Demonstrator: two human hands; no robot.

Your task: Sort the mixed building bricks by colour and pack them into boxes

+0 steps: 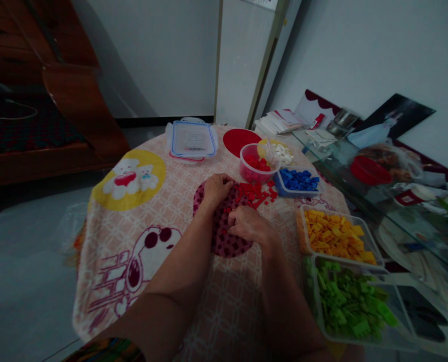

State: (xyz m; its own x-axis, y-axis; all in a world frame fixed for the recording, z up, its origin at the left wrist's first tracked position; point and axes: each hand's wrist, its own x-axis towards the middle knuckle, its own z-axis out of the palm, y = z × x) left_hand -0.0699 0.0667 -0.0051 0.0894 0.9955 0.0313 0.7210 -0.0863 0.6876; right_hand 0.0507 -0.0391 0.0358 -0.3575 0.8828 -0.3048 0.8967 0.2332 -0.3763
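Red building bricks (pixel 251 194) lie loose on the bench (pixel 193 183), mostly just beyond the hands, partly over the dark red patterned patch (pixel 229 247) of the cloth. A few small red bits are scattered on the patch itself, between the hands.

Left hand (pixel 218 187): over the patch's far edge, left of the loose pile, fingers bent down and close together. Can't tell if they grip a piece.

Right hand (pixel 248 222): on the near side of the pile, fingers curled in toward the patch. Too dark and small to confirm a brick in them. Neither hand is in a container.

State by colour: red is split, some in the round clear tub (pixel 251 176) behind the pile, a good share loose outside it. So red looks only part contained. Blue bricks (pixel 298 180), yellow-orange bricks (pixel 333 236) and green bricks (pixel 354 301) each sit in their own clear box, one colour per box as far as I can see. White pieces (pixel 283 153) are behind the blue ones; can't make out what holds them.

Boxes for blue, yellow-orange and green are all uncovered. Blue-rimmed lid (pixel 193 139) is at the far left of the bench, stacked with other clear plastic, well apart from the boxes.
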